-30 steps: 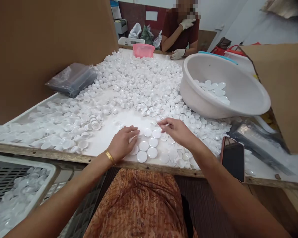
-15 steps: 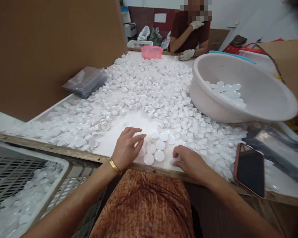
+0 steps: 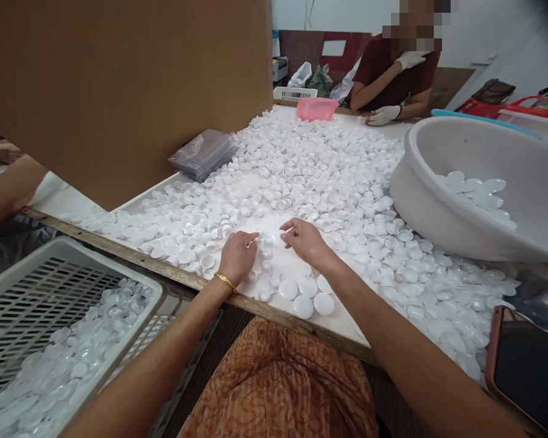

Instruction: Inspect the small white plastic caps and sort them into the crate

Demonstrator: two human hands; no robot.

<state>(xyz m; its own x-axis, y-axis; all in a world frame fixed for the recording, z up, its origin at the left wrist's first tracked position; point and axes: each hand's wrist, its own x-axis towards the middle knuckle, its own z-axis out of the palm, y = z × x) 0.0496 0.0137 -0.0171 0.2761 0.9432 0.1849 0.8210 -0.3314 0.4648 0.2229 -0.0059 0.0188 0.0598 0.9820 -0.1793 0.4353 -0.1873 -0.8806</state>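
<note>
My left hand (image 3: 237, 258), with a gold bangle at its wrist, is low over the table beside small white caps (image 3: 265, 254). Its fingers are bent, a small gap showing between index finger and thumb. Facing it, my right hand (image 3: 305, 242) has thumb and fingers apart, their tips close to a blurred white piece (image 3: 272, 236); I cannot tell whether it is touched. Nearer the table edge, several glossy white discs (image 3: 304, 306) lie flat, grouped below my right wrist. Neither hand shows anything clearly gripped.
White pieces (image 3: 329, 158) spread across the table (image 3: 237, 297). A big white basin (image 3: 438, 225) with discs stands right, a phone (image 3: 527, 365) below it. A plastic crate (image 3: 68, 246) sits left, beneath a cardboard box (image 3: 132, 91). Beyond a pink basket (image 3: 317, 109) sits a gloved person (image 3: 368, 73).
The view has swung left, shifting the scene rightward. My right hand has moved from the near edge, right of the discs, to beyond them, close to my left hand.
</note>
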